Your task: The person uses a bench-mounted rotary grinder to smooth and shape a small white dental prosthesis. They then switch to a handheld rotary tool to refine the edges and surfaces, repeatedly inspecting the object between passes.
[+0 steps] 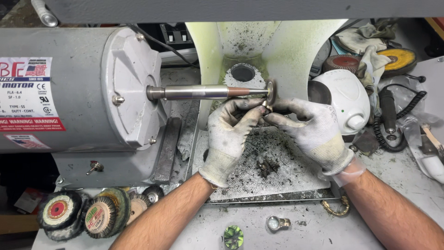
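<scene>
My left hand (229, 136) and my right hand (312, 129), both in dirty white gloves, meet just under a small polishing wheel (270, 91) at the tip of a steel spindle (208, 92). Between their fingertips they pinch a small metal piece (266, 108), held up against the wheel's lower edge. The piece is mostly hidden by the fingers. The spindle juts rightward from a large grey motor (78, 88). Behind the wheel stands a stained white dust hood (259, 46).
A grimy mesh tray (286, 180) lies under the hands. Several brush wheels (88, 215) sit at the lower left. A ring (276, 223), a green lump (233, 236) and a gold chain piece (337, 209) lie near the front. A white device (347, 102), buffs and cables are at the right.
</scene>
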